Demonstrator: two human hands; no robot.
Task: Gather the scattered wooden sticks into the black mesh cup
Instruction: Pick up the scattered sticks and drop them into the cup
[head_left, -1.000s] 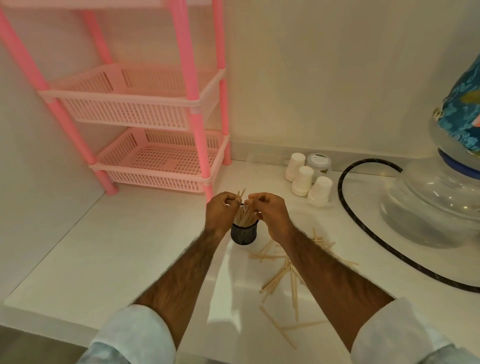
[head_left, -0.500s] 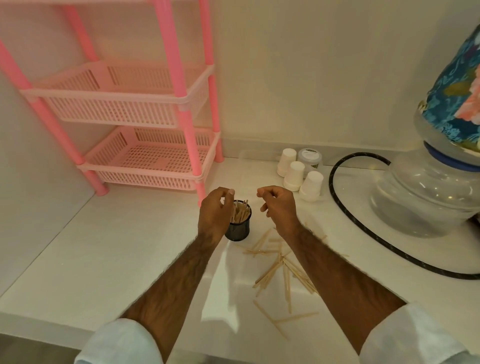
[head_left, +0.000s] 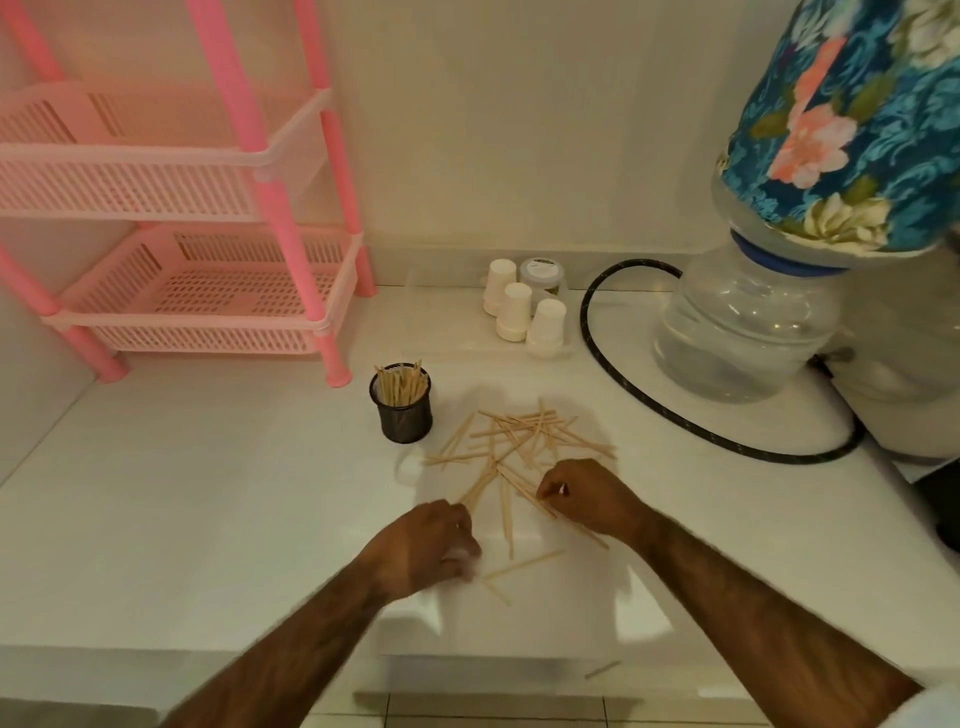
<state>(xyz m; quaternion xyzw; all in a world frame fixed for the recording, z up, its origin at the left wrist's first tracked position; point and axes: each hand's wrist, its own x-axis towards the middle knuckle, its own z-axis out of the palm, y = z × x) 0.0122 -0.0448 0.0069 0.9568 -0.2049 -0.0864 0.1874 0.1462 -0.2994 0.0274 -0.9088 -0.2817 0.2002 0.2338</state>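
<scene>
The black mesh cup (head_left: 402, 414) stands upright on the white counter with a bundle of wooden sticks inside. To its right lies a loose pile of scattered wooden sticks (head_left: 519, 441), with more spread toward the front edge. My left hand (head_left: 426, 545) is low over the near sticks, fingers curled down, blurred. My right hand (head_left: 587, 499) rests on the pile's near right side, thumb and fingers pinched at the end of a stick. Whether either hand has lifted a stick is unclear.
A pink tiered rack (head_left: 208, 291) stands at the back left. Three upturned white cups (head_left: 514, 312) and a small jar sit by the wall. A black hose (head_left: 649, 410) loops around a water bottle (head_left: 743, 322) with a floral cover at right. One stick (head_left: 602, 669) lies at the counter's front edge.
Both hands have left the cup and come back toward me, dropping onto the scattered sticks. The bundle they were placing now stands in the cup.
</scene>
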